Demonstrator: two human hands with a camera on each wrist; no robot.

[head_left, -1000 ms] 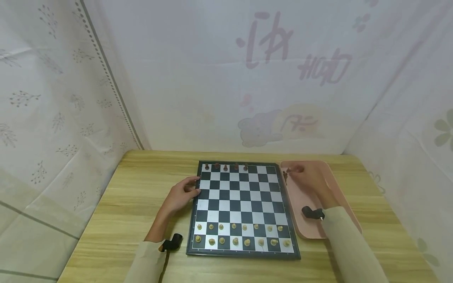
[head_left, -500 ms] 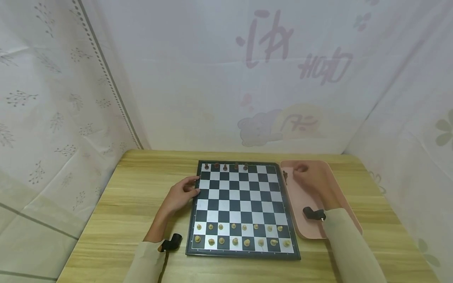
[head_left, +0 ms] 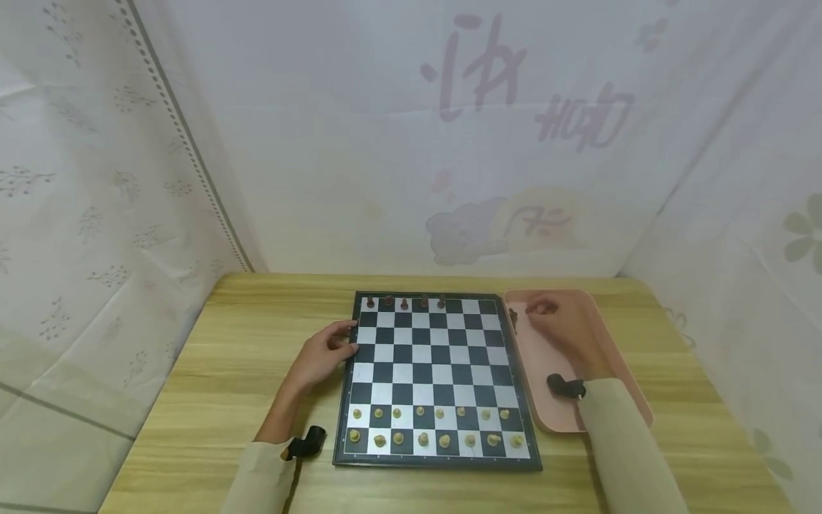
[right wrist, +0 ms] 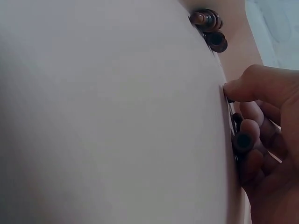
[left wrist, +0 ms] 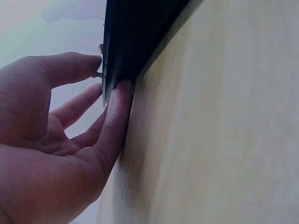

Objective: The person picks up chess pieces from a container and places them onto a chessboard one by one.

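Observation:
A black-and-white chessboard [head_left: 430,355] lies on the table. My left hand [head_left: 319,359] touches its left edge with relaxed fingers; in the left wrist view, a finger reaches low beside the board's dark side [left wrist: 131,42]. My right hand [head_left: 566,328] is inside the pink tray [head_left: 536,378], fingers curled. The right wrist view has a dark chess piece [right wrist: 243,141] with a round base among those fingers, and something small and dark under the thumb tip, mostly hidden. Two more brown chess pieces [right wrist: 208,19] lie farther along the tray wall.
Several dark red chess pieces [head_left: 404,304] stand on the board's far row, from its left corner. Two rows of cream chess pieces [head_left: 423,439] fill the near side. A patterned cloth [head_left: 398,143] hangs behind the wooden table [head_left: 257,343].
My right hand has drawn slightly right, away from the dark pieces at the tray's left wall. The piece seen at its fingertips is now hidden in the head view. The left hand keeps its place.

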